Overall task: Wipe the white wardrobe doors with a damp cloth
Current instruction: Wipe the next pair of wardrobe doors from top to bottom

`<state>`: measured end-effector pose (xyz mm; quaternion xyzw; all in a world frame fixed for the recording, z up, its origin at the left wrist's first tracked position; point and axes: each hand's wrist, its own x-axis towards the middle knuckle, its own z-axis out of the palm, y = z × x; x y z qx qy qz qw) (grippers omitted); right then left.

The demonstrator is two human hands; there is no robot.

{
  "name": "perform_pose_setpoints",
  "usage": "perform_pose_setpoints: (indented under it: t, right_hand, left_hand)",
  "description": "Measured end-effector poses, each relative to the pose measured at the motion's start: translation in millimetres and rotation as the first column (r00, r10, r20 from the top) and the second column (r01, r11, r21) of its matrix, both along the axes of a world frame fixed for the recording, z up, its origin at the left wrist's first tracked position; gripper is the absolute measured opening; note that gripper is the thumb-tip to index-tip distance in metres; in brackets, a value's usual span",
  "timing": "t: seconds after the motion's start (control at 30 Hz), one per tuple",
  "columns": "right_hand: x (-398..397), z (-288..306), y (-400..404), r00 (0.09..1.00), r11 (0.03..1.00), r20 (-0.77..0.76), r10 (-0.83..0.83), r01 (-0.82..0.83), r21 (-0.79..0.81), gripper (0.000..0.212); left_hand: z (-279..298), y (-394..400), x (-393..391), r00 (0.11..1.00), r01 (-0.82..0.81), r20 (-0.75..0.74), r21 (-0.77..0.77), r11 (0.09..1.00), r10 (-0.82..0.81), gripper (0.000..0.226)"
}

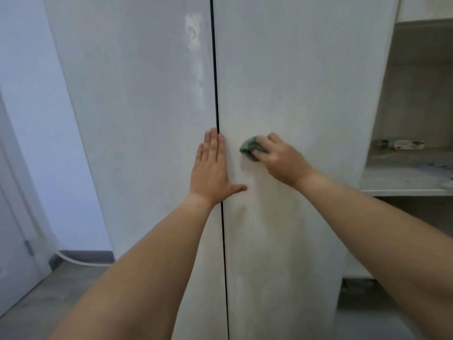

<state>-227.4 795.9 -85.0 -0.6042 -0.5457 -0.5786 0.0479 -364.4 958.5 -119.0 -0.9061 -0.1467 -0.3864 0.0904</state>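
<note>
Left hand [210, 168] flat on left door [137, 119], right hand [279, 160] grip bunching green cloth [250, 147] against right door [294, 94]

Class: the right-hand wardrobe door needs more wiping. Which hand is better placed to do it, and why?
Right. The right hand grips the green cloth against the right door; the left hand lies flat across the gap.

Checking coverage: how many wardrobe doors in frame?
2. Left door, with the left hand flat by the centre gap. Right door, where the right hand presses the cloth. More may lie beyond the frame.
</note>
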Motion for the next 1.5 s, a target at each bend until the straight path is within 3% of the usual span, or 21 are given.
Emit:
perform_pose_setpoints:
  t: [0.07,0.13,0.23,0.33,0.43,0.53,0.57,0.63,0.7,0.73,0.8,0.87,0.93,1.0,1.07,1.13,1.2,1.27,1.33,1.4,1.5]
  right_hand:
    - [0,36,1,0.978,0.936,-0.206,0.040,0.036,0.351,0.017]
    - [-4,36,4,0.936,0.878,-0.337,0.104,0.073,0.473,0.020]
    - [-4,-29,-1,0.987,0.986,-0.154,0.037,-0.011,0.168,0.020]
    - [10,-55,-29,1.000,0.988,0.020,-0.020,0.023,-0.151,0.019]
    - [26,-10,-45,0.993,0.985,-0.084,-0.080,0.092,0.147,0.016]
    - [33,11,-51,0.944,0.841,-0.326,0.043,0.142,0.522,0.014]
    - [34,0,-50,0.950,0.852,-0.310,0.017,0.149,0.503,0.015]
    - [34,-42,-55,0.987,0.972,-0.149,-0.054,0.086,0.218,0.015]
    - [38,-66,-76,0.996,0.995,-0.048,-0.080,0.077,-0.066,0.017]
    - [43,-61,-88,0.994,0.991,-0.027,-0.105,0.102,-0.084,0.017]
    - [55,-32,-105,0.982,0.979,-0.120,-0.143,0.158,0.130,0.012]
    - [65,3,-117,0.926,0.825,-0.372,-0.062,0.257,0.503,0.013]
    - [67,6,-116,0.861,0.700,-0.509,0.030,0.345,0.625,0.015]
    - [64,-24,-108,0.908,0.800,-0.419,-0.025,0.270,0.537,0.013]
    - [57,-64,-110,0.967,0.962,-0.233,-0.101,0.154,0.224,0.012]
    - [68,-73,-128,0.981,0.986,-0.118,-0.154,0.160,0.037,0.011]
    - [81,-57,-141,0.965,0.958,-0.216,-0.152,0.197,0.209,0.009]
    - [87,-45,-147,0.905,0.822,-0.423,-0.053,0.280,0.496,0.008]
    - [80,-56,-136,0.863,0.711,-0.505,0.019,0.343,0.614,0.004]
    - [67,-91,-110,0.870,0.719,-0.494,0.001,0.343,0.604,0.004]
    - [37,-149,-67,0.920,0.921,-0.390,-0.046,0.190,0.339,0.009]
  left_hand:
    - [-7,-8,7,1.000,-0.003,0.012,-0.027,1.000,0.004,0.146]
    - [-9,-13,12,1.000,-0.014,0.021,-0.052,0.999,0.016,0.146]
    - [-11,-13,18,0.998,-0.032,0.048,-0.063,0.997,0.035,0.146]
    - [-14,-17,22,0.995,-0.035,0.096,-0.058,0.998,0.040,0.145]
    - [-17,-34,33,0.993,-0.023,0.117,-0.060,0.998,0.030,0.145]
    - [-19,-56,48,0.994,0.009,0.111,-0.039,0.999,-0.005,0.144]
    - [-20,-64,54,0.994,0.017,0.111,-0.033,0.999,-0.013,0.143]
    - [-23,-75,63,0.989,0.036,0.141,-0.030,0.999,-0.032,0.138]
    - [-27,-79,69,0.985,0.053,0.166,-0.038,0.998,-0.046,0.136]
    - [-28,-80,71,0.987,0.046,0.158,-0.046,0.998,-0.038,0.139]
    - [-28,-85,74,0.990,0.020,0.141,-0.055,0.998,-0.012,0.145]
    - [-27,-89,77,0.989,0.003,0.147,-0.068,0.998,0.007,0.146]
    - [-27,-91,80,0.989,0.003,0.151,-0.080,0.997,0.009,0.146]
    - [-27,-91,81,0.987,0.000,0.160,-0.075,0.997,0.012,0.145]
    - [-28,-90,81,0.987,-0.005,0.159,-0.070,0.998,0.016,0.145]
    - [-29,-91,82,0.988,0.000,0.152,-0.075,0.997,0.011,0.145]
    - [-29,-93,82,0.990,0.006,0.144,-0.089,0.996,0.007,0.145]
    - [-29,-92,82,0.991,0.017,0.135,-0.104,0.994,-0.003,0.145]
    - [-28,-91,81,0.992,0.025,0.127,-0.098,0.995,-0.012,0.144]
    - [-29,-87,78,0.992,0.036,0.126,-0.071,0.997,-0.027,0.140]
    - [-45,-73,62,0.989,0.025,0.146,-0.045,0.999,-0.018,0.123]
